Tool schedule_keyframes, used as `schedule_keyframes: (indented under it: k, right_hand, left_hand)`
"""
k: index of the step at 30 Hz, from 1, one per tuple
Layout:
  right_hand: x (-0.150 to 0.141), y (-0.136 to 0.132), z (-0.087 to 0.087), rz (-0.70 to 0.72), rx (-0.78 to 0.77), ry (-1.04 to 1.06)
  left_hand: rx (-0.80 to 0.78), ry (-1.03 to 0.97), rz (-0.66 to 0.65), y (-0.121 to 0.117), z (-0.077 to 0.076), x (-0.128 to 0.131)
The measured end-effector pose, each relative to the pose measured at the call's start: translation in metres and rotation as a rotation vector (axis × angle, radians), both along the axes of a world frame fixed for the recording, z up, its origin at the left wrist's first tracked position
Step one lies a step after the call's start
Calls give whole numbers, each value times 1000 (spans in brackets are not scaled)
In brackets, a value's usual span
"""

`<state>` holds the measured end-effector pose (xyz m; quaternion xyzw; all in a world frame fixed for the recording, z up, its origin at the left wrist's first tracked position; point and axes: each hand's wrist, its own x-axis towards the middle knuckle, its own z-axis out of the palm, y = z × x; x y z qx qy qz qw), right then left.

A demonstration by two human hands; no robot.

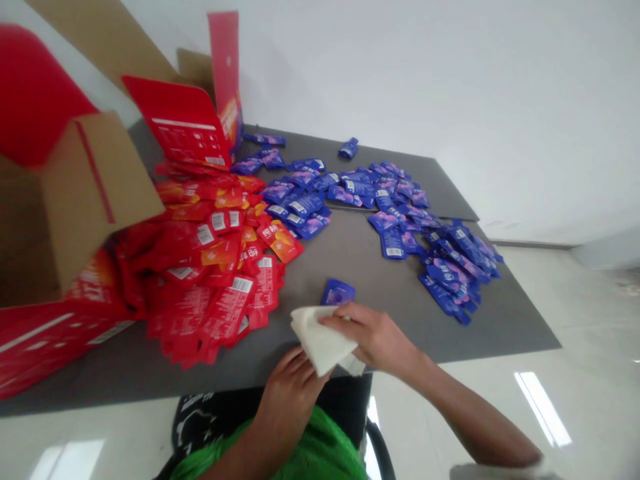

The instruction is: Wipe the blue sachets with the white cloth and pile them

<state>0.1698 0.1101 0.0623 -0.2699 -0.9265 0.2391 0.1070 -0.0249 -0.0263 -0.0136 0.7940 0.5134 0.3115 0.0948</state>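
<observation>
1. Far left of the folded white sheet: an open cardboard carton point(90, 200), tipped over, with red printed flaps splayed out and brown inner walls showing.
2. Close to the left of the sheet: red foil sachets point(210, 280) in an overlapping heap, many with white barcode panels, spilling toward the carton's mouth.
3. Just below and left of the sheet: the left hand point(293, 400), clenched, fingers curled up around the sheet's lower edge and gripping it from beneath.
4. At the centre: the folded white sheet point(320, 340), cloth or paper impossible to tell, long axis slanting from upper left to lower right, lying over the near edge of a grey table point(350, 253).
5. Just beyond the sheet's upper edge: a lone blue sachet point(338, 292), flat, long axis roughly crosswise, closer to the right hand than to the left.
6. Right of the sheet: the right hand point(375, 337), fingers stretched over the sheet's top, thumb hidden, so no telling whether pinching or merely pressing.
7. Well right of the sheet: blue sachets point(440, 260), scattered in a loose curving band.
</observation>
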Motion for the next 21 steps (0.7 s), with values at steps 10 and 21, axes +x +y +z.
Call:
schedule_keyframes:
  k: [10,21]
  right_hand:
    - [0,73,-1,-238,95,-94]
    - [-7,34,-20,-90,-16,-25]
  left_hand:
    - [28,57,-51,6,6,-3]
    - [12,34,-48,6,10,-3]
